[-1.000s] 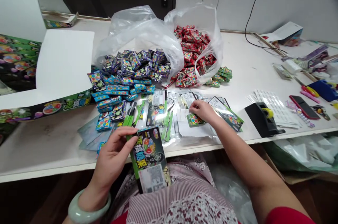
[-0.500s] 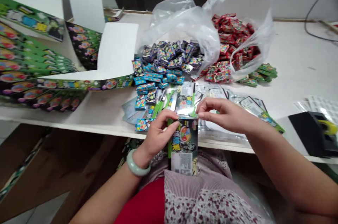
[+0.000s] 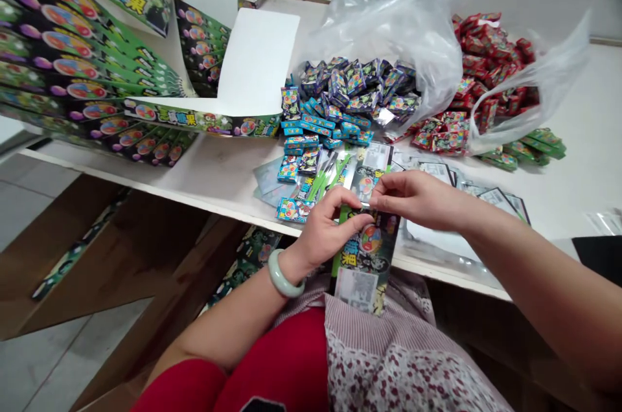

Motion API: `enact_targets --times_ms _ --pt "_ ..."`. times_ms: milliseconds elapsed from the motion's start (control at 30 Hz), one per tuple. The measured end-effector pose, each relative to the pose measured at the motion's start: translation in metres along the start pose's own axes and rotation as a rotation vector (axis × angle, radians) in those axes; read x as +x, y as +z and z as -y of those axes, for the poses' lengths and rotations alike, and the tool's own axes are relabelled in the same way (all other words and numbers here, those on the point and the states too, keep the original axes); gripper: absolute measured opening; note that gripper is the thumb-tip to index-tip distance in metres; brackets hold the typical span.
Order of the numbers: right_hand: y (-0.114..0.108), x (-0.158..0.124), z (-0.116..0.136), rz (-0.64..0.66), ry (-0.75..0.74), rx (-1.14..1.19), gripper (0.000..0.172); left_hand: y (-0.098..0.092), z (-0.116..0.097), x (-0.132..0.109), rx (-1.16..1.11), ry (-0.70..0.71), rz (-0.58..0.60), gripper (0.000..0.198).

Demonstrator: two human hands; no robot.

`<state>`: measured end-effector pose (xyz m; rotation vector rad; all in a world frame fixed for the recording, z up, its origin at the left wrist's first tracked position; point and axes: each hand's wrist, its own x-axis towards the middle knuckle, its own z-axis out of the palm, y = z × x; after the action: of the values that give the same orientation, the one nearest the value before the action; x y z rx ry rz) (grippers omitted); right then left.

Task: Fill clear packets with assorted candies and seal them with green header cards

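A black and green printed candy pouch (image 3: 362, 263) hangs over the table's front edge, its lower end near my lap. My left hand (image 3: 330, 227) grips its upper left edge, thumb lying across the printed front. At the pouch's top edge, my right hand (image 3: 413, 198) pinches with thumb and forefinger close to the left fingertips. Whether the pouch mouth is parted is hidden by my fingers. Just beyond lie more flat pouches (image 3: 335, 172) with green edges. Small blue candy packets (image 3: 311, 127) and dark purple packets (image 3: 359, 85) are heaped behind them.
Red packets (image 3: 490, 56) sit in a clear plastic bag (image 3: 389, 23) at the back. Green packets (image 3: 539, 143) lie to the right. Printed display boxes (image 3: 204, 117) with white flaps fill the left. Below the table stands an open cardboard carton (image 3: 121, 263).
My view has swung left, so the scene sits further right. Both hands stay at the pouch's top edge, with the right fingertips closer to the left ones.
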<state>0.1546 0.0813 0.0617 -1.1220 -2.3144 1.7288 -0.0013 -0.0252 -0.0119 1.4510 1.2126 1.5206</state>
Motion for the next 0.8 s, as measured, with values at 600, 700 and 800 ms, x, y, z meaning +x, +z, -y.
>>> enact_targets --times_ms 600,700,800 --pt "-0.011 0.024 0.015 0.24 -0.009 0.105 0.027 -0.067 -0.035 -0.032 -0.236 -0.333 0.133 0.034" --pt "-0.007 0.066 0.046 -0.08 -0.409 -0.265 0.034 -0.131 -0.067 -0.006 0.041 0.054 -0.381 0.026" --pt "0.028 0.123 0.074 -0.261 -0.7 -0.526 0.044 -0.193 -0.092 0.04 0.402 0.377 -0.639 0.029"
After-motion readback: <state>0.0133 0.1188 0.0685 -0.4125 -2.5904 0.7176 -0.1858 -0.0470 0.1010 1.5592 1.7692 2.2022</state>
